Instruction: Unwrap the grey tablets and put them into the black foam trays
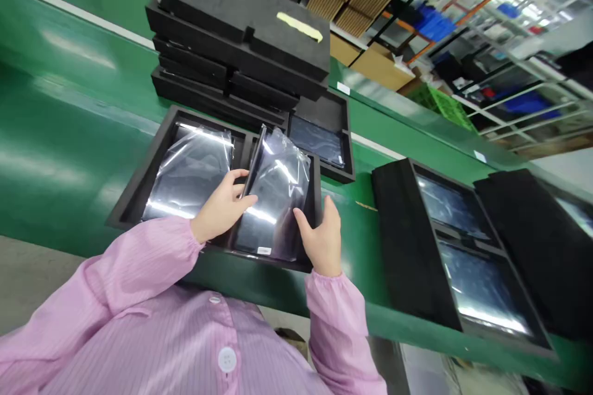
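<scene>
A black foam tray [139, 188] with two compartments lies on the green belt in front of me. Its left compartment holds a flat dark panel in a clear plastic bag [189, 173]. Over the right compartment a second bagged panel [275, 197] is tilted, its left edge raised. My left hand [222, 207] grips that raised left edge with fingers curled round it. My right hand [322, 237] pinches the panel's lower right corner at the tray's rim. Both sleeves are pink.
A tall stack of black foam trays [236, 55] stands behind, one with yellow tape on top. A smaller tray [324, 136] lies beside it. To the right sit another two-compartment tray with bagged panels [463, 253] and a black lid [537, 247]. Shelving and boxes beyond.
</scene>
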Available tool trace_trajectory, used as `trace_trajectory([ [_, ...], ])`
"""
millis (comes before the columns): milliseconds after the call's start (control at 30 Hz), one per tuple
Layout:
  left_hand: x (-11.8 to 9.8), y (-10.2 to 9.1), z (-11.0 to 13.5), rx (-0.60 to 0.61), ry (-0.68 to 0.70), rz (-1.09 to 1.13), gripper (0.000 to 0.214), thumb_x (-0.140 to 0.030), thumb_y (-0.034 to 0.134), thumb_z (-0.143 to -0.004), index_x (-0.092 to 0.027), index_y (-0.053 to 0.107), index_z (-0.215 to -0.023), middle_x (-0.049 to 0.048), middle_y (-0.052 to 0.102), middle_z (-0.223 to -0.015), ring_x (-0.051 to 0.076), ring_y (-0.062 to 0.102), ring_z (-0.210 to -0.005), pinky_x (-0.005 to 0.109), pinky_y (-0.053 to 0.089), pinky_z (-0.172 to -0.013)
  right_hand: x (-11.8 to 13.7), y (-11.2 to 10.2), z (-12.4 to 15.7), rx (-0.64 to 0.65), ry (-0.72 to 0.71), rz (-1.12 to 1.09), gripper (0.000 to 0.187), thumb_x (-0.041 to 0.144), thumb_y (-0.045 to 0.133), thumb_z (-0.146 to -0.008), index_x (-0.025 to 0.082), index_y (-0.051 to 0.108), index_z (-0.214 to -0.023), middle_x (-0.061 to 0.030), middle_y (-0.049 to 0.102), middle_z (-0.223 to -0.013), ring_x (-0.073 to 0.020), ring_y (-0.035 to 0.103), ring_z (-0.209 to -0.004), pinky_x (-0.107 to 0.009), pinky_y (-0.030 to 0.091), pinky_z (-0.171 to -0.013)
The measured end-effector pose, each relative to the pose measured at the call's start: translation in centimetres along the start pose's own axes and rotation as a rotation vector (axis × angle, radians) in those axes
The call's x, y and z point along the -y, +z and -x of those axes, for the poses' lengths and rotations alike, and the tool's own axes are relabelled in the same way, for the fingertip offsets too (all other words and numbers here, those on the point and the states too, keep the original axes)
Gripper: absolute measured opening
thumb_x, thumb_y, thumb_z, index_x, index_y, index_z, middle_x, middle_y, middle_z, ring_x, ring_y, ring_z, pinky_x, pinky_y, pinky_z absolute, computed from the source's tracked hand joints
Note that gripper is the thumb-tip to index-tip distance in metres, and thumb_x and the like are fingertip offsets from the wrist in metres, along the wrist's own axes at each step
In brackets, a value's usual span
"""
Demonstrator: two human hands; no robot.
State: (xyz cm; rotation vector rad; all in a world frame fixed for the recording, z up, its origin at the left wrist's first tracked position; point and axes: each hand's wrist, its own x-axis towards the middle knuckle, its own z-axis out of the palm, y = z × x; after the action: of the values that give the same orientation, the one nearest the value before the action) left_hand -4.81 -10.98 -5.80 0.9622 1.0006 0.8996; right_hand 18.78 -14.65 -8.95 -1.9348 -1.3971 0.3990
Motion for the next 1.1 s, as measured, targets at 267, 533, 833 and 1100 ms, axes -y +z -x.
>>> trace_trajectory([
  [267,-0.2,-9.7,5.9,-0.145,-0.174,-0.038,0.073,-0.04,0.067,-0.079,-0.017,0.043,-0.144,0.0111,0.072,-0.115,0.026,0.067,-0.109,0.038,0.055,-0.091,9.3,1.2,0.3,0.926,0.349,-0.715,0.04,0.051,0.08,-0.07,0.018,0.06,-0.08,0.0037,0.058,-0.059,-0.0101,0.057,-0.05,-0.021,0.049,-0.047],
  [533,-0.1,-13.1,5.3,-0.339,0.017,-0.906,0.061,-0.039,0.04,-0.09,-0.004,0.047,-0.14,0.0241,0.048,-0.148,0.032,0.052,-0.134,0.046,0.042,-0.112,11.9,6.5,-2.0,0.952,0.145,-0.485,0.044,0.058,0.069,-0.076,0.018,0.058,-0.091,-0.0023,0.069,-0.076,-0.0127,0.066,-0.063,-0.025,0.056,-0.061],
  [833,-0.6,-11.7,4.5,-0.278,-0.091,-1.091,0.08,-0.045,0.036,-0.093,0.005,0.017,-0.153,0.03,0.048,-0.145,0.038,0.051,-0.134,0.047,0.045,-0.104,12.2,10.4,-4.1,0.717,-0.129,0.131,0.038,0.041,0.067,-0.086,0.021,0.044,-0.063,-0.0072,0.066,-0.069,-0.0239,0.068,-0.075,-0.031,0.047,-0.068],
  [1100,-1.8,-12.5,3.3,-0.358,-0.149,-0.162,0.07,-0.049,0.075,-0.069,-0.013,0.058,-0.126,0.019,0.069,-0.123,0.031,0.068,-0.111,0.039,0.055,-0.092,11.2,10.7,-4.2,0.677,-0.243,0.277,0.04,0.05,0.059,-0.09,0.021,0.05,-0.063,-0.0061,0.068,-0.075,-0.0232,0.066,-0.08,-0.029,0.041,-0.071],
])
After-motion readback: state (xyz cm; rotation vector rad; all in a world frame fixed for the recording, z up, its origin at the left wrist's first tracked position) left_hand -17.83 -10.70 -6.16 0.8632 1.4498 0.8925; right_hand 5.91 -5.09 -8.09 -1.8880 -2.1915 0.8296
